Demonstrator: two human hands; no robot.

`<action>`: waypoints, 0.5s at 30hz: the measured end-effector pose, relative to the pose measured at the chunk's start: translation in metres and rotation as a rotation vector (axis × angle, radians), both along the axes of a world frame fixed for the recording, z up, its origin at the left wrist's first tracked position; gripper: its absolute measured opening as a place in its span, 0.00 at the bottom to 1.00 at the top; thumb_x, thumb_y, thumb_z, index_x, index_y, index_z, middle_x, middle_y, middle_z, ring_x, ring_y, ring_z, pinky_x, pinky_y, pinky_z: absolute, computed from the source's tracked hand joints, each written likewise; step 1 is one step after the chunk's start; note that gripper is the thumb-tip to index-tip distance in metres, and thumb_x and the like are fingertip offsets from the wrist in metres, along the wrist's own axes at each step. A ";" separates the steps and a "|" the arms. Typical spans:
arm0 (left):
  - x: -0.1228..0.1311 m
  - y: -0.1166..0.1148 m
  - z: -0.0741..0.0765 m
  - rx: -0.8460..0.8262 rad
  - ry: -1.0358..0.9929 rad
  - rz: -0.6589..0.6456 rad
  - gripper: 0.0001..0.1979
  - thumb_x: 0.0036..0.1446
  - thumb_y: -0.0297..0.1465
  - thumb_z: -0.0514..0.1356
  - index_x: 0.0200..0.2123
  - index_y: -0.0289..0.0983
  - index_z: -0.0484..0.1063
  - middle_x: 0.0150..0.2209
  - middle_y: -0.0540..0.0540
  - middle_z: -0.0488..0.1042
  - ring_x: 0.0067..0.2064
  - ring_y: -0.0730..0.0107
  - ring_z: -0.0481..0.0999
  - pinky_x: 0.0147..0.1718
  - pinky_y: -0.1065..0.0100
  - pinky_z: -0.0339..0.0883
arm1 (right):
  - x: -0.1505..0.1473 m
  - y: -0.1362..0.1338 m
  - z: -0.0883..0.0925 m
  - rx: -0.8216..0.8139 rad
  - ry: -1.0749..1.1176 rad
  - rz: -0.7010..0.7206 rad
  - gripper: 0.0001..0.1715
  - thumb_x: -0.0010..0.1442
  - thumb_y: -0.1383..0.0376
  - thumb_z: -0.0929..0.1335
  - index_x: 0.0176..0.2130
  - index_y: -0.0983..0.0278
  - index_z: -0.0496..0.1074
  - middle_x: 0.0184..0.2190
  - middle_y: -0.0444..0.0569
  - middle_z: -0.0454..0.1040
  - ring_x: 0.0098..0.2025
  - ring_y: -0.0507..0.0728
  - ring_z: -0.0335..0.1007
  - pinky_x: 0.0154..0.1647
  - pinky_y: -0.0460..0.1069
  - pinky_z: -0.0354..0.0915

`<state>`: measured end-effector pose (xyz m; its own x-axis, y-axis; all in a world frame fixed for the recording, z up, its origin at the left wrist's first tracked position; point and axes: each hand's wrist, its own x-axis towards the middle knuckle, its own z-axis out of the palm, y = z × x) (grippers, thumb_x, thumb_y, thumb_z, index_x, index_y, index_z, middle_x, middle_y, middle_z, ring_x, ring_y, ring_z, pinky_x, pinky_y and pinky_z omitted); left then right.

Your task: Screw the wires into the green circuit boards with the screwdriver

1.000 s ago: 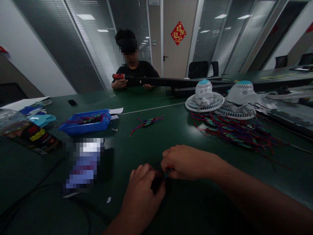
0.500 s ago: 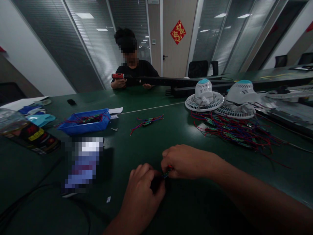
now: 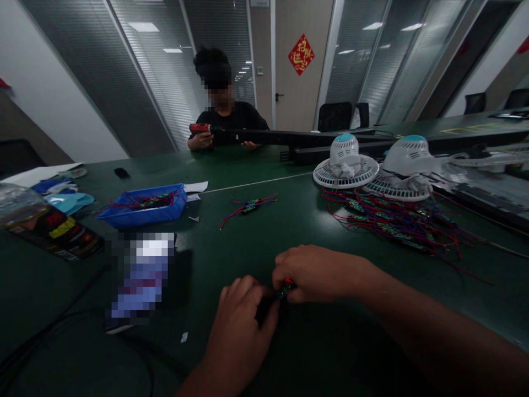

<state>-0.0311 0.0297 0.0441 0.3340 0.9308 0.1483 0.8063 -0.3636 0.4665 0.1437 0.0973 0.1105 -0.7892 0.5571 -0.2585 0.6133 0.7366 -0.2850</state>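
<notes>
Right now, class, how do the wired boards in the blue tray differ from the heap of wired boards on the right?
The tray's boards sit within the walls of the blue tray; the heap lies loose on the green table.
The tray's boards form a compact bunch, while the heap sprawls wider.
The tray's boards lie beyond the left hand; the heap lies beyond the right hand.
Both show green boards and red wires.
</notes>
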 end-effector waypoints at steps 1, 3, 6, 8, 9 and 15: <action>0.000 0.000 0.000 0.007 0.000 0.001 0.05 0.59 0.27 0.57 0.35 0.39 0.73 0.34 0.47 0.71 0.37 0.59 0.69 0.36 0.57 0.60 | 0.000 0.000 0.000 -0.001 -0.002 -0.005 0.11 0.53 0.65 0.70 0.39 0.59 0.75 0.37 0.46 0.73 0.38 0.56 0.67 0.33 0.49 0.57; 0.000 -0.001 -0.001 0.029 0.003 0.005 0.05 0.58 0.27 0.57 0.35 0.38 0.73 0.34 0.47 0.71 0.37 0.59 0.69 0.36 0.57 0.60 | 0.001 0.000 0.000 -0.001 -0.006 -0.013 0.10 0.53 0.65 0.69 0.39 0.59 0.75 0.37 0.46 0.74 0.38 0.55 0.67 0.33 0.49 0.57; -0.002 -0.002 -0.002 0.094 0.036 0.002 0.06 0.59 0.26 0.55 0.34 0.38 0.72 0.33 0.47 0.70 0.36 0.60 0.69 0.35 0.58 0.59 | 0.000 0.000 -0.001 0.005 -0.011 -0.018 0.08 0.55 0.66 0.67 0.37 0.60 0.75 0.35 0.46 0.74 0.36 0.55 0.67 0.32 0.49 0.57; -0.004 -0.003 -0.001 0.164 0.088 -0.001 0.07 0.60 0.27 0.55 0.35 0.39 0.73 0.33 0.47 0.71 0.36 0.60 0.69 0.35 0.59 0.59 | -0.001 0.000 -0.002 0.020 -0.014 -0.024 0.09 0.55 0.67 0.66 0.36 0.60 0.75 0.35 0.47 0.74 0.35 0.55 0.67 0.32 0.49 0.57; -0.004 -0.003 0.000 0.214 0.113 0.005 0.07 0.60 0.27 0.55 0.37 0.39 0.73 0.34 0.48 0.71 0.36 0.60 0.69 0.35 0.58 0.58 | -0.002 -0.001 -0.002 0.030 -0.017 -0.029 0.09 0.55 0.67 0.66 0.36 0.61 0.76 0.35 0.48 0.74 0.35 0.55 0.68 0.32 0.49 0.57; 0.002 -0.012 0.005 0.538 0.054 0.030 0.11 0.60 0.28 0.55 0.44 0.40 0.73 0.40 0.48 0.76 0.42 0.60 0.72 0.44 0.56 0.53 | -0.007 -0.001 -0.004 0.086 -0.033 -0.061 0.10 0.53 0.67 0.66 0.35 0.64 0.76 0.35 0.52 0.75 0.35 0.57 0.69 0.31 0.50 0.57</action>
<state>-0.0288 0.0174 0.0495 0.3285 0.7376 0.5899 0.8380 -0.5158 0.1782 0.1366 0.0958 0.1064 -0.7448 0.6254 -0.2327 0.6660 0.7183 -0.2012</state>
